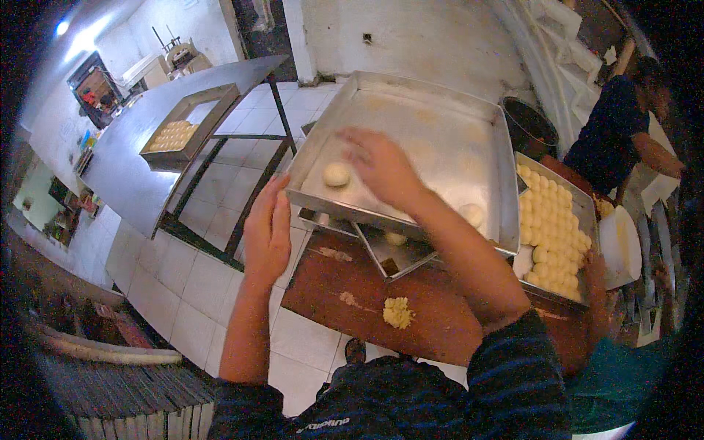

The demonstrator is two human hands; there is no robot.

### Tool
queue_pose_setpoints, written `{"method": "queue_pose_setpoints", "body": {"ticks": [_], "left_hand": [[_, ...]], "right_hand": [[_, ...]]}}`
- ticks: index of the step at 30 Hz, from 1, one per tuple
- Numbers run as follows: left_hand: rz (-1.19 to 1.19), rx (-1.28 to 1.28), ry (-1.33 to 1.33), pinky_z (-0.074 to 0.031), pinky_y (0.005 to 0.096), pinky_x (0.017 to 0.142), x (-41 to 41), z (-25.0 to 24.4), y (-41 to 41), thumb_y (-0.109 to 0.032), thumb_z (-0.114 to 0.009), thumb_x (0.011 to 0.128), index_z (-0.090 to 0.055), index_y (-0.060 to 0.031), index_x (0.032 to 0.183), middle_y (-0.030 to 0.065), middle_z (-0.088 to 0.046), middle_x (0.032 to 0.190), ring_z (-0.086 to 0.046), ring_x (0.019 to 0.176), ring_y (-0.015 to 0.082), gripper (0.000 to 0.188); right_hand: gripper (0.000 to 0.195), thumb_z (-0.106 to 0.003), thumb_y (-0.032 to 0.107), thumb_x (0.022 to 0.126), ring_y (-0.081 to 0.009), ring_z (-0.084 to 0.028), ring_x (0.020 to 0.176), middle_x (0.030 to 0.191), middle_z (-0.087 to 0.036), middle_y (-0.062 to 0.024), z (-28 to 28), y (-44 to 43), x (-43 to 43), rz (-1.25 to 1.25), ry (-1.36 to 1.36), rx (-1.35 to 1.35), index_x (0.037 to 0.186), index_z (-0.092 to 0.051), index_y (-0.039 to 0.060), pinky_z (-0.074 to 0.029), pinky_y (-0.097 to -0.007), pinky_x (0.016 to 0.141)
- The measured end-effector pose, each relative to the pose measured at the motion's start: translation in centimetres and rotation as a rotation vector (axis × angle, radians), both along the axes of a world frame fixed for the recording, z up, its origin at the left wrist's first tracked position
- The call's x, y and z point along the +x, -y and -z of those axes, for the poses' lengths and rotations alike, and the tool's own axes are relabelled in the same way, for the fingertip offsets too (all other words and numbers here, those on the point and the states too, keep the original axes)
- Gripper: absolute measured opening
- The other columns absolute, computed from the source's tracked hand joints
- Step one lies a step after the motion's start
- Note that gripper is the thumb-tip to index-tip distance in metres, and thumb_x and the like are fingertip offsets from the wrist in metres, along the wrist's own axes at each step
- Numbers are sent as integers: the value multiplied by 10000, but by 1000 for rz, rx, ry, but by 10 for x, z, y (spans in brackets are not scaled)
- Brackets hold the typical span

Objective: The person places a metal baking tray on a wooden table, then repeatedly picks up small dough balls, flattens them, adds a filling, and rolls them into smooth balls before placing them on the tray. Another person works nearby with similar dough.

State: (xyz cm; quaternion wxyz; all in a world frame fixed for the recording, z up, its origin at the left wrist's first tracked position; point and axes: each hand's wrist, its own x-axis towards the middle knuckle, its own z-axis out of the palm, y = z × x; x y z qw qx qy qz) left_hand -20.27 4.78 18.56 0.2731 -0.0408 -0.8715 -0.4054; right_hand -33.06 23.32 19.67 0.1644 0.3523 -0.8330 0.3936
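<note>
A large rectangular metal baking tray (423, 137) lies in front of me, raised on other trays. One round dough ball (336, 174) sits near its left front corner, and a paler ball (471, 215) is near the right front, partly behind my right forearm. My right hand (377, 162) is over the tray just right of the first ball, blurred, fingers spread, holding nothing that I can see. My left hand (269, 228) is upright at the tray's left front corner, its fingertips at the rim; nothing shows in it. A crumbly yellow heap (399, 313) lies on the brown tabletop (341, 280).
A tray packed with dough balls (553, 231) stands at right, with a co-worker's hand (595, 275) at its edge and a white tub (620, 247) beyond. Another person (610, 126) is at upper right. A metal table (126, 159) at left bears a tray with small balls (173, 136).
</note>
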Motion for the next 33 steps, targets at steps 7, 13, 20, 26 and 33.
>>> {"method": "queue_pose_setpoints", "body": {"ticks": [7, 13, 20, 26, 33], "left_hand": [[194, -906, 37, -346, 452, 1023, -84, 10, 1, -245, -392, 946, -419, -16, 1302, 231, -450, 1336, -415, 1262, 353, 424], [286, -829, 456, -330, 442, 1049, -103, 16, -11, -220, -398, 936, -398, -42, 1334, 244, -435, 1343, -382, 1287, 357, 435], [137, -326, -101, -319, 413, 1045, -58, -6, -66, -203, -457, 935, -478, -63, 1319, 162, -394, 1409, -370, 1307, 296, 409], [251, -72, 56, -342, 375, 1020, 25, 1, -84, -124, -502, 905, -532, -27, 1235, 129, -478, 1333, -443, 1236, 253, 344], [287, 220, 415, -408, 335, 950, 88, 32, -78, -94, -545, 886, -570, 1, 1162, 123, -592, 1163, -546, 1081, 215, 292]], "right_hand": [[208, -577, 151, 890, -188, -593, 970, 1031, -649, -92, -67, -137, 80, 173, -75, -154, 1049, -651, 40, -454, -299, 844], [206, -622, 183, 858, -250, -632, 817, 934, -665, -127, -25, -287, 125, 717, 95, -90, 981, -670, 25, -486, -326, 747], [296, -709, 344, 743, -332, -647, 795, 857, -677, -144, 99, -382, 111, 733, 472, 638, 850, -690, 68, -516, -420, 711], [380, -745, 366, 660, -308, -653, 835, 914, -674, -128, 129, -379, 91, 781, 624, 1074, 910, -672, 88, -521, -423, 712], [243, -677, 132, 667, -350, -599, 849, 868, -632, -153, 17, -351, 134, 604, 152, 565, 896, -646, 58, -487, -433, 766]]}}
